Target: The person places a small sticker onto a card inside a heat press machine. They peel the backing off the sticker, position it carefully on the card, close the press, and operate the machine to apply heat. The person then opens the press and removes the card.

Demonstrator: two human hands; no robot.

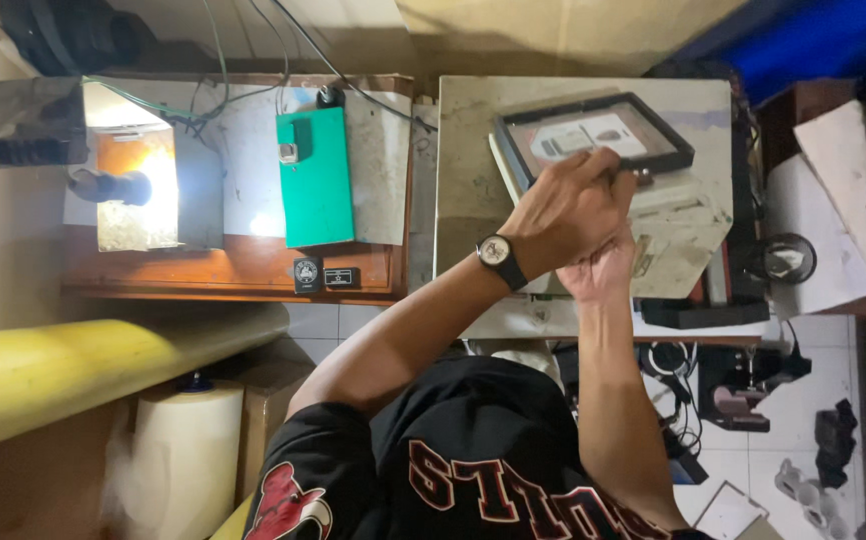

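Note:
A black picture frame (593, 135) lies face down on a pale worktop (468, 150), its backing showing a light card. My left hand (568, 205), with a wristwatch (496, 252) on it, is closed at the frame's near edge. A small metal tip (641, 177) sticks out from its fingers against the frame. My right hand (603, 268) sits just under the left one, curled and mostly hidden, resting on a worn sheet of cardboard (683, 240).
A green board (315, 180) lies on a wooden desk (223, 270) at left, beside a brightly lit box (138, 185) and cables. A yellow cylinder (53, 375) and a paper roll (188, 450) stand lower left. Tools and clutter (753, 390) cover the floor at right.

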